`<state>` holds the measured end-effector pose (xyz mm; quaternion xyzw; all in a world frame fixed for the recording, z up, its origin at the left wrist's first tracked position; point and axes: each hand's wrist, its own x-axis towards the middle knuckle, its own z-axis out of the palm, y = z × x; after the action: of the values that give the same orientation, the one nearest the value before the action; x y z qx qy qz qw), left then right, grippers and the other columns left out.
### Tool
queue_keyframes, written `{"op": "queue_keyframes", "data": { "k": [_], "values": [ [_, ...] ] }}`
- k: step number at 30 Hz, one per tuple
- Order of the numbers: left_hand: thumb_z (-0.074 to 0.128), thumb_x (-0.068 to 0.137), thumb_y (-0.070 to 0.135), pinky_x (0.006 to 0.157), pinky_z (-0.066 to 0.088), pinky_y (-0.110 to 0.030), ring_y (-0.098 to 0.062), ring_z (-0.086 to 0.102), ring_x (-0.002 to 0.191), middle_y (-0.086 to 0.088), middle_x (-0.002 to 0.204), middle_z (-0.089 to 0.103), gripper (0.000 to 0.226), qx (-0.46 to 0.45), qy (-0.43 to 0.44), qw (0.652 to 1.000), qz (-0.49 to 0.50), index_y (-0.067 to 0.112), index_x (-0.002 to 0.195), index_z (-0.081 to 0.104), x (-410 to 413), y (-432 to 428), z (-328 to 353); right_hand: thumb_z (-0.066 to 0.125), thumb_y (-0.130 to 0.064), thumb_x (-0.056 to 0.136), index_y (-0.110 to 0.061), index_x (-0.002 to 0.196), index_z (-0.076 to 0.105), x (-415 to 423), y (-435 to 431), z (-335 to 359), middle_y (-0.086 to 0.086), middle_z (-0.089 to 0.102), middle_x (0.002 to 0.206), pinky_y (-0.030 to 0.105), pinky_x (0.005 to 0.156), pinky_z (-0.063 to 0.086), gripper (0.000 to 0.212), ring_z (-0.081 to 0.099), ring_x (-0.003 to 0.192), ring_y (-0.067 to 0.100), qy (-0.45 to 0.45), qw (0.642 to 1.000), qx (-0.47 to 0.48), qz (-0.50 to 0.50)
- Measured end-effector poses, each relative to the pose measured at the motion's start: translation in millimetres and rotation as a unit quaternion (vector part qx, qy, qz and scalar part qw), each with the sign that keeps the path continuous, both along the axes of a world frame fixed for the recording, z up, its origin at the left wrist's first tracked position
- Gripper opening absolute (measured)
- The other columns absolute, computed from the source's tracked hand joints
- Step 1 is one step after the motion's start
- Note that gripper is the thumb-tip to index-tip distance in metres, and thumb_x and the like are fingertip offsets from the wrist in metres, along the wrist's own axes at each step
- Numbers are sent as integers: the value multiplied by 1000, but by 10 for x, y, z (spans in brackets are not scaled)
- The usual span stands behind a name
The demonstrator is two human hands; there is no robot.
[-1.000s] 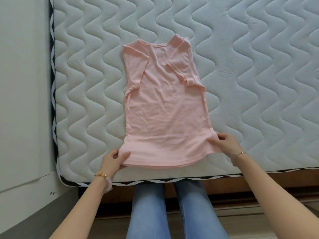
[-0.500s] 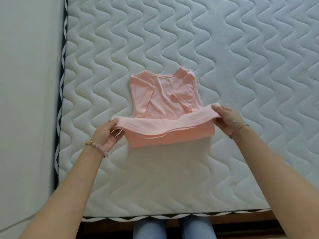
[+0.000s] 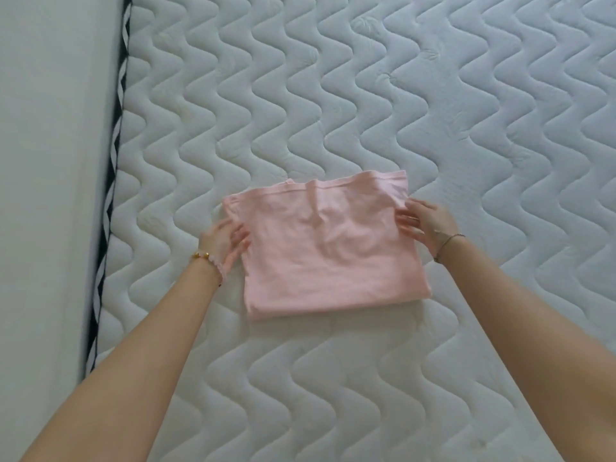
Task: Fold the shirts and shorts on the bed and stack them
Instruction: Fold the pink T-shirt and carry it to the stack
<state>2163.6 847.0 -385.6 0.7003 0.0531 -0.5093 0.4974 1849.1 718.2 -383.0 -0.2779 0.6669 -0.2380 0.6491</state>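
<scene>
A pink shirt point(image 3: 330, 248) lies folded in half on the white quilted mattress point(image 3: 333, 95), its hem along the far edge over the collar. My left hand point(image 3: 224, 241) rests at the shirt's left edge with relaxed fingers touching the cloth. At the right edge, my right hand point(image 3: 424, 224) lies with its fingers spread and nearly straight on the fabric. Neither hand grips the shirt. No other shirts or shorts are in view.
The mattress's left edge has a black-and-white zigzag trim point(image 3: 110, 195), with a pale wall or board point(image 3: 50, 161) beyond it. Bare mattress surrounds the shirt on the far, right and near sides.
Both hands carried the shirt's hem away from me and laid it over the collar end, folding the shirt in half. They then let go of the hem and now rest at the sides.
</scene>
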Motion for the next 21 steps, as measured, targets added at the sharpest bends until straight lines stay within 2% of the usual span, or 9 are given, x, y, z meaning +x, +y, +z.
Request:
{"op": "queue_keyframes", "data": {
  "k": [3, 5, 6, 8, 10, 13, 17, 19, 21],
  "values": [
    [58, 87, 1, 59, 52, -22, -17, 55, 73, -16, 98, 62, 36, 73, -130, 987, -57, -1, 122, 51, -35, 224, -192, 57, -6, 88, -6, 117, 52, -111, 115, -144, 4, 59, 82, 20, 59, 51, 29, 55, 67, 13, 78, 996, -42, -7],
    [62, 84, 4, 76, 50, -32, -19, 53, 82, -17, 108, 61, 39, 112, -194, 969, -105, 0, 122, 52, -87, 390, -256, 64, -10, 84, -5, 117, 55, -210, 273, -246, 5, 61, 88, 30, 72, 52, 34, 58, 74, 18, 147, 987, -67, 9],
    [63, 83, 5, 81, 48, -35, -19, 53, 82, -13, 102, 62, 39, 125, -204, 964, -119, 0, 120, 52, -125, 464, -267, 67, -14, 82, -6, 116, 57, -256, 375, -276, 7, 62, 93, 34, 79, 50, 36, 59, 80, 20, 176, 982, -71, 21],
    [65, 84, 7, 82, 47, -35, -20, 55, 83, -8, 93, 60, 38, 132, -182, 964, -138, -3, 118, 51, -218, 594, -264, 69, -19, 82, -7, 113, 60, -343, 586, -316, 8, 61, 100, 32, 82, 46, 35, 57, 89, 19, 210, 974, -68, 42],
    [65, 85, 8, 80, 47, -33, -22, 56, 90, -12, 101, 59, 36, 132, -143, 966, -167, -3, 116, 51, -321, 716, -239, 69, -20, 83, -5, 109, 62, -403, 773, -326, 8, 62, 99, 26, 77, 43, 31, 56, 91, 18, 212, 974, -54, 66],
    [67, 84, 13, 84, 49, -34, -25, 60, 97, -11, 109, 63, 32, 112, -84, 963, -229, 3, 113, 56, -416, 901, -244, 70, -20, 82, -8, 101, 65, -482, 961, -320, 7, 65, 98, 27, 76, 43, 24, 59, 90, 19, 193, 977, -36, 87],
    [81, 58, 38, 93, 50, -41, -27, 63, 101, -12, 109, 67, 67, 117, -46, 956, -265, 3, 112, 61, -396, 1030, -211, 75, -25, 77, -10, 98, 64, -535, 1027, -236, 2, 63, 89, 27, 74, 42, 28, 57, 84, 17, 179, 976, -21, 123],
    [81, 67, 27, 87, 52, -38, -26, 63, 95, -12, 104, 67, 51, 120, -60, 955, -264, 1, 107, 62, -418, 1077, -204, 77, -33, 69, -10, 93, 65, -534, 1040, -179, -1, 61, 81, 24, 63, 40, 36, 55, 73, 13, 172, 971, -5, 165],
    [75, 76, 13, 81, 51, -32, -24, 61, 90, -12, 99, 66, 35, 115, -81, 960, -242, 2, 106, 62, -476, 1142, -197, 76, -27, 74, -9, 87, 65, -523, 1046, -120, -2, 59, 73, 18, 52, 39, 24, 51, 63, 9, 164, 965, 16, 205]
  ]
}}
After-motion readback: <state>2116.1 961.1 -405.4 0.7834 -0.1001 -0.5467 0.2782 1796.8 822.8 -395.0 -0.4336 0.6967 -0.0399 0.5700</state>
